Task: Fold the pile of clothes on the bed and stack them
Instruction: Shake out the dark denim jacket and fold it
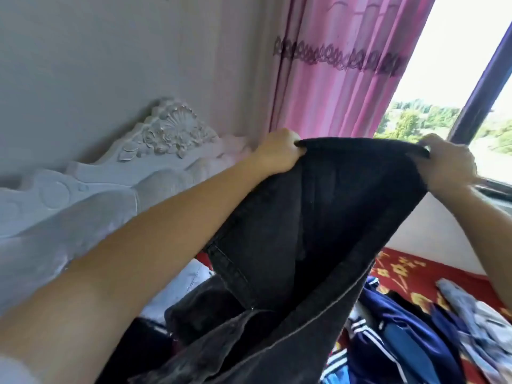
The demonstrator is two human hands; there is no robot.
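A pair of black jeans [318, 217] hangs in the air in front of me, stretched between both hands. My left hand [279, 151] grips one end of its top edge and my right hand [446, 159] grips the other end. The rest of the jeans drops down toward the bed and bunches at the bottom of the view. Under it, at the lower right, lies the pile of clothes [401, 336]: a dark blue jacket with white stripes and a grey-white garment [471, 314].
A red bedspread with a yellow pattern [401, 270] covers the bed at right. A white carved headboard [138, 162] stands at left against the wall. A pink curtain [346, 65] and a window [457, 65] are behind the jeans.
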